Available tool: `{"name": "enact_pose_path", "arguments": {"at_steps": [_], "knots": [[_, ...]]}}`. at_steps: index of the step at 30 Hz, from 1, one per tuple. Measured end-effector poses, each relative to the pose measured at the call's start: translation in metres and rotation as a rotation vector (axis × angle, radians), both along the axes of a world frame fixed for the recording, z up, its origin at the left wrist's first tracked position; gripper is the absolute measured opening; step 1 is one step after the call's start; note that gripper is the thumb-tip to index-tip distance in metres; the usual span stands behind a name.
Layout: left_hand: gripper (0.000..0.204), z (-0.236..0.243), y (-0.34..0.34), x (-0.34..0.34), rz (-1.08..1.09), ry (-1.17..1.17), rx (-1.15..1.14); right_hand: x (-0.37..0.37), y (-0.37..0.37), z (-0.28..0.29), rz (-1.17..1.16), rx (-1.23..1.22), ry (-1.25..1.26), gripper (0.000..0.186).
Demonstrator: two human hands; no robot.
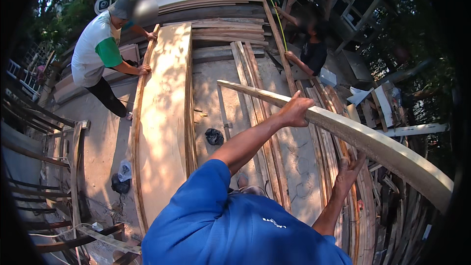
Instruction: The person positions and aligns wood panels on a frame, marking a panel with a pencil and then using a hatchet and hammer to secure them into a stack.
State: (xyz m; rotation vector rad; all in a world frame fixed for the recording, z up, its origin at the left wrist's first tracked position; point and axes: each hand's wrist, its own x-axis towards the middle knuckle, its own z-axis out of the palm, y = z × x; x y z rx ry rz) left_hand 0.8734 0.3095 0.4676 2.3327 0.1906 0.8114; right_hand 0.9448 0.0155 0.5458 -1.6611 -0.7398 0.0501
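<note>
A long pale wooden beam (382, 143) slants from the middle of the head view to the right edge, raised off the ground. My left hand (295, 111) is closed over it, with the thumb on top and the fingers partly hidden. My right hand (349, 171) holds the beam from its near, lower side further along, fingertips up against it. Below the beam lie long timber strips (324, 142) side by side on the ground. The far end of the beam hangs above thinner boards (255, 93).
A wide sheet of plywood (164, 83) lies to the left, its edge held by a person (105, 49) in a cap. Another person (314, 44) at the far right holds a yellow measuring tape (280, 22). Black bags (214, 136) and stacked planks (206, 0) lie around.
</note>
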Motion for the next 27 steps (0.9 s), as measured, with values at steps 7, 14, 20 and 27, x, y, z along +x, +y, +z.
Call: {"name": "enact_pose_path", "arguments": {"at_steps": [7,14,20,27], "knots": [[0.116,0.077,0.031,-0.105,0.348,0.139,0.075,-0.067,0.133,0.101,0.390,0.443,-0.165,0.059],[0.111,0.300,-0.054,-0.238,0.245,-0.485,0.138,-0.128,0.236,0.149,0.431,0.599,-0.511,0.066],[0.082,0.388,-0.150,-0.269,0.979,-0.951,0.330,-0.246,0.251,0.154,0.721,0.635,-0.670,0.094],[0.100,0.291,-0.257,-0.392,1.666,-1.229,0.464,-0.254,0.212,0.001,1.538,0.373,-0.169,0.050]]}}
